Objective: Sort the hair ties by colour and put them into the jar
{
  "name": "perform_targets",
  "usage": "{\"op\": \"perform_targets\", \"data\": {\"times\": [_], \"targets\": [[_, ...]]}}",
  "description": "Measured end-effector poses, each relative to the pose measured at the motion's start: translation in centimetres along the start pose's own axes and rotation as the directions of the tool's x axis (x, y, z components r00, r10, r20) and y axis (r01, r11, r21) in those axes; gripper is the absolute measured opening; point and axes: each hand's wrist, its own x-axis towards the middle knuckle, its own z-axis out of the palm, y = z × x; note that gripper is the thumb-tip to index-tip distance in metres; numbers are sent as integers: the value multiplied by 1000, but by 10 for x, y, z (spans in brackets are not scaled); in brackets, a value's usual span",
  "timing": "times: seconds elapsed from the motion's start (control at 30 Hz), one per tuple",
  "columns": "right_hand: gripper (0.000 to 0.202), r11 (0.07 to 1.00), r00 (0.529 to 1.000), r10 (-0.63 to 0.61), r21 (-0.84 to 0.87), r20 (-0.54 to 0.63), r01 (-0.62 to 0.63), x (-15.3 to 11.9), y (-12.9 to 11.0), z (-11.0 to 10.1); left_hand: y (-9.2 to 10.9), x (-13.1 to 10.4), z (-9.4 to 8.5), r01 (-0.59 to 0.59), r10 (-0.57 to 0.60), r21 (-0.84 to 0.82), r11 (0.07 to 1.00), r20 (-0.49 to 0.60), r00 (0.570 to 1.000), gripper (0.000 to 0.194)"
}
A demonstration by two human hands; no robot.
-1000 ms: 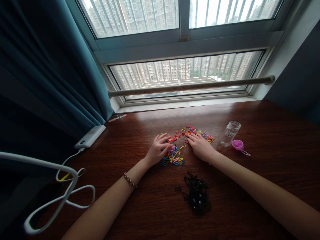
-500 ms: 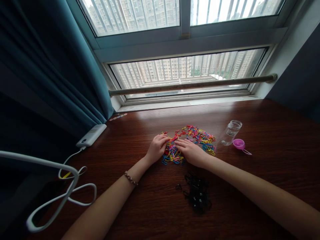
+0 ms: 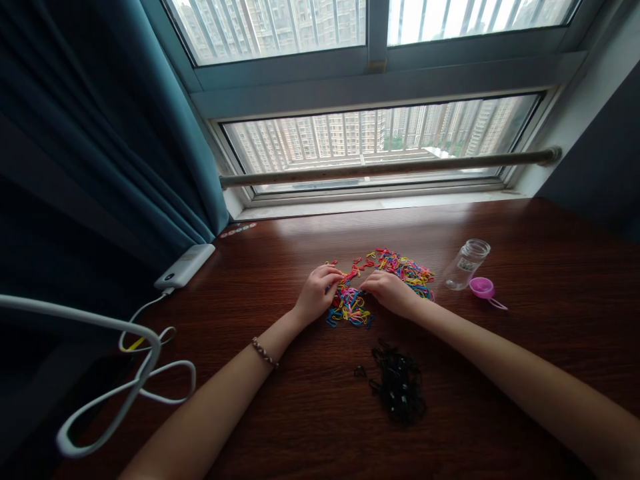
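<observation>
Overall, the loose coloured bands lie on the brown tabletop (image 3: 290, 420) in two adjoining heaps with no common direction. The left heap (image 3: 353, 308) has its long axis running toward the wearer; the right heap (image 3: 407, 272) slants from far left to near right. One cluster of black bands (image 3: 399, 387), nearer the wearer, is also elongated toward the wearer, with one dark loop (image 3: 359, 371) lying apart on its left.

Count: two coloured heaps, one black cluster, one clear jar (image 3: 465, 267), one pink lid (image 3: 482, 288). Individual bands overlap too much to number.

Left hand (image 3: 315, 293): fingers curled at the left heap's edge, covering part of it. Right hand (image 3: 391, 292): fingers bent together, tips between the heaps, hiding part of the right one. Whether either grips a band cannot be determined.

The jar, uncapped, is right of the right heap, mouth toward the far right; the lid is just beside it, strap extending rightward. At left, well apart from the heaps, are one white device (image 3: 185, 267) and a thick white cord (image 3: 70, 313).
</observation>
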Motion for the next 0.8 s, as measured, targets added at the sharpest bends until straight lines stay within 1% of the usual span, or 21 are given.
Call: {"op": "perform_targets", "data": {"times": [0.07,0.1,0.2,0.27,0.33,0.4,0.53,0.6,0.63,0.7,0.73,0.77,0.8], "targets": [[28,998,998,61,16,-16,-61,5,1,1,0,0,0,2,-2,3,1000,1,1000,18],[31,996,996,86,32,-12,-85,7,2,1,-1,0,0,3,-3,4,1000,0,1000,18],[48,988,992,124,91,8,-124,10,4,-1,0,0,-1,11,-11,0,1000,-8,1000,19],[53,978,988,151,153,-25,-145,9,5,-3,0,0,-1,20,-20,-1,1000,-11,1000,18],[51,950,976,202,258,-78,-176,6,7,-6,1,0,-1,27,-27,-1,1000,-13,1000,18],[45,893,956,274,397,-104,-212,2,7,-8,1,0,-2,29,-29,-1,1000,-13,999,18],[31,723,913,400,640,-80,-261,-7,0,-16,1,0,-2,32,-32,4,999,-13,999,19],[30,635,912,410,722,-13,-275,-12,-7,-25,2,1,-2,34,-34,7,999,-15,999,19],[31,589,920,389,754,49,-290,-16,-12,-30,2,1,-3,34,-34,9,999,-14,999,19],[33,508,933,287,791,217,-341,-27,-21,-42,3,1,-3,39,-39,18,999,-21,999,18],[33,487,929,216,791,302,-370,-33,-26,-49,3,0,-4,48,-48,27,998,-28,998,17],[31,491,915,147,775,377,-398,-39,-31,-55,4,0,-4,62,-60,38,997,-38,997,16],[30,514,892,79,749,444,-419,-45,-35,-60,5,0,-4,78,-75,49,996,-50,996,16]]}}
